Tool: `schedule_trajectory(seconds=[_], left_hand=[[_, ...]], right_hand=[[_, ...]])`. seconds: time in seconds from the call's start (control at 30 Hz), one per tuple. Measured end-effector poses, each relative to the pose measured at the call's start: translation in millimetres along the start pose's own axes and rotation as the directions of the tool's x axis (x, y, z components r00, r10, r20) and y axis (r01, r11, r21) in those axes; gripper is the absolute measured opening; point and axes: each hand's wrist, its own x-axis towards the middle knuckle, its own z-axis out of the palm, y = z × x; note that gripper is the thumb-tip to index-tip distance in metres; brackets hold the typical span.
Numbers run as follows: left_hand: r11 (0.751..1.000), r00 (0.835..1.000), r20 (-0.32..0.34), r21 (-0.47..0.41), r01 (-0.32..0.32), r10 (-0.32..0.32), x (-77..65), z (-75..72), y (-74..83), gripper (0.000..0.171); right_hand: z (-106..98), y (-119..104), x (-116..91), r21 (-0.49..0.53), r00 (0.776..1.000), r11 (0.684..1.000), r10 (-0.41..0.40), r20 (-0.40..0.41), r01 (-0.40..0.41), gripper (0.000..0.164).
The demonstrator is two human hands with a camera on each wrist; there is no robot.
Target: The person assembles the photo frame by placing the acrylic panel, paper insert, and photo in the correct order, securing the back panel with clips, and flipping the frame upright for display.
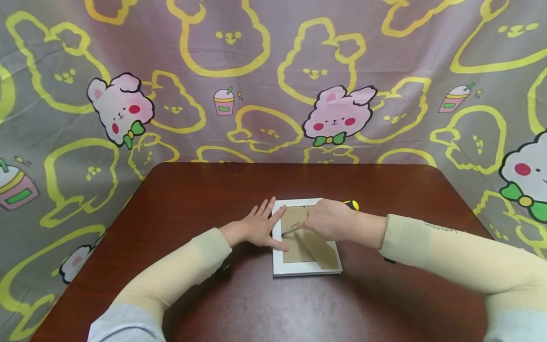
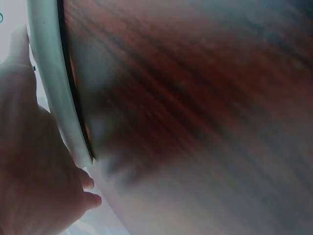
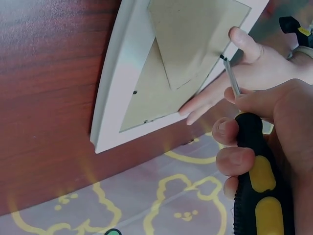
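A white picture frame [image 1: 296, 269] lies back side up on the table, its brown backing board [image 1: 295, 254] and flap-like stand [image 1: 326, 256] showing. My left hand [image 1: 258, 229] rests with spread, straight fingers on the frame's left border. In the right wrist view my right hand [image 3: 298, 110] grips a screwdriver [image 3: 263, 176] by its black and yellow handle. The thin metal shaft [image 3: 232, 78] reaches to a small dark tab [image 3: 223, 57] at the board's edge, close to the left thumb. The left wrist view shows my left hand [image 2: 36, 161] beside the frame's side edge [image 2: 54, 73].
The dark reddish-brown table [image 1: 205, 190] extends around the frame on every side. Behind it and at both sides hangs a grey-pink cloth [image 1: 265, 85] printed with yellow outlines and cartoon bunnies. More small dark tabs [image 3: 135, 92] sit along the backing board's edges.
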Motion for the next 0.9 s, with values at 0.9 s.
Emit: schedule_trajectory(seconds=[0.9], left_hand=[[1.0, 1.0, -0.005, 0.017, 0.003, -0.003, -0.3, 0.8, -0.8, 0.116]], right_hand=[[4.8, -5.7, -0.9, -0.085, 1.0, 0.996, 0.005, 0.024, -0.003, 0.036]])
